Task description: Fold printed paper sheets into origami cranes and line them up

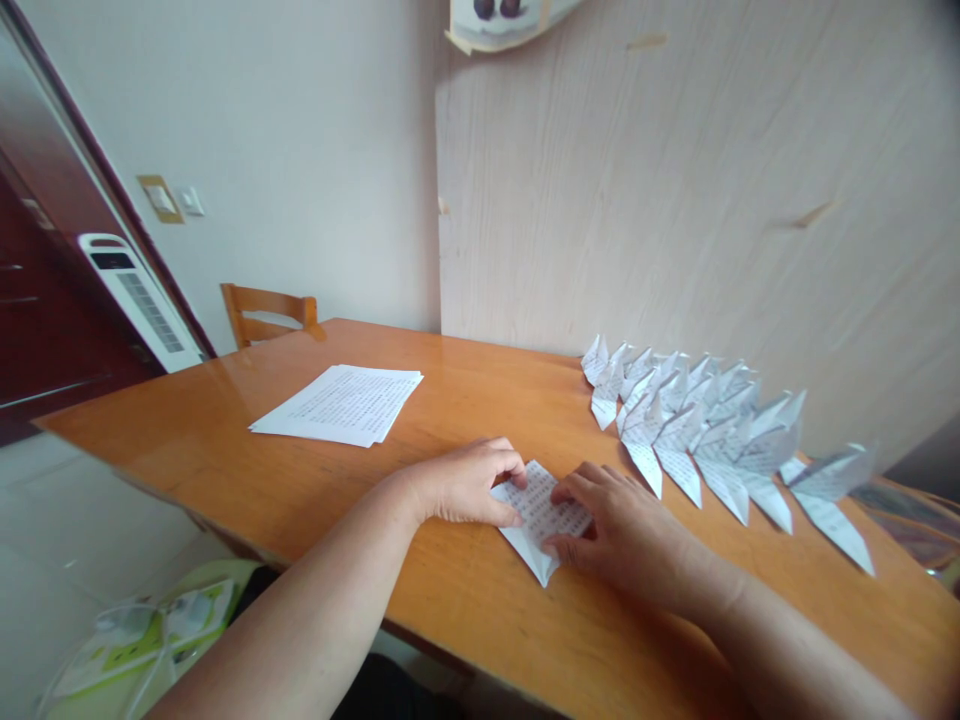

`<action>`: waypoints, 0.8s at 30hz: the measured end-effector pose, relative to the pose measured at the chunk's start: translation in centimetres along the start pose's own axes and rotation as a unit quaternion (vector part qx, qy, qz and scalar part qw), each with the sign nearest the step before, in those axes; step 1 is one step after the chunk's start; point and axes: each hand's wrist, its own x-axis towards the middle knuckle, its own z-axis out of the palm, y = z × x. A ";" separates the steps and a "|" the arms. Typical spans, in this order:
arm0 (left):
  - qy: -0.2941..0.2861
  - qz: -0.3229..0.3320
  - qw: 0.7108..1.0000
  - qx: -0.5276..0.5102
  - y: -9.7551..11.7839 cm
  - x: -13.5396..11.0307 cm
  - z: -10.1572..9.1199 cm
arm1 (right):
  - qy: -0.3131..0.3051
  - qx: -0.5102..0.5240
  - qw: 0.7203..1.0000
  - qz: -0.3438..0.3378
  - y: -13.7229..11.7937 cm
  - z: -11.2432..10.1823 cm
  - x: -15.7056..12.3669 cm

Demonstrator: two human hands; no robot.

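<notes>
A small folded sheet of printed paper [538,515] lies on the orange wooden table [465,400] near its front edge. My left hand [469,483] rests on the paper's left side, fingers curled and pressing down on it. My right hand [619,525] presses the paper's right side, fingertips pinching a fold. Both hands hold the paper flat against the table.
A row of several folded paper cranes [712,430] stands to the right along a wooden panel [675,200]. A stack of printed sheets [341,403] lies at the left. Behind the table stand a wooden chair [266,310] and a white tower fan [142,300].
</notes>
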 end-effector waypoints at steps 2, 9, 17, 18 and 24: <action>0.000 -0.001 1.000 -0.001 0.0 0.0 0.0 | -0.010 -0.002 1.000 -0.007 0.2 -0.1 -0.1; -0.010 -0.004 1.000 -0.012 -0.3 -0.1 -0.1 | -0.037 0.011 0.999 -0.033 0.7 -1.0 -0.6; -0.025 -0.010 0.999 -0.034 -0.4 -0.2 -0.5 | -0.068 0.074 0.994 -0.049 1.1 -1.9 -0.8; -0.025 -0.008 0.999 -0.037 -0.4 -0.2 -0.5 | -0.069 0.081 0.993 -0.051 1.1 -2.0 -0.8; -0.027 -0.006 0.998 -0.052 -0.5 -0.3 -0.6 | -0.066 0.098 0.992 -0.050 1.3 -1.8 -0.8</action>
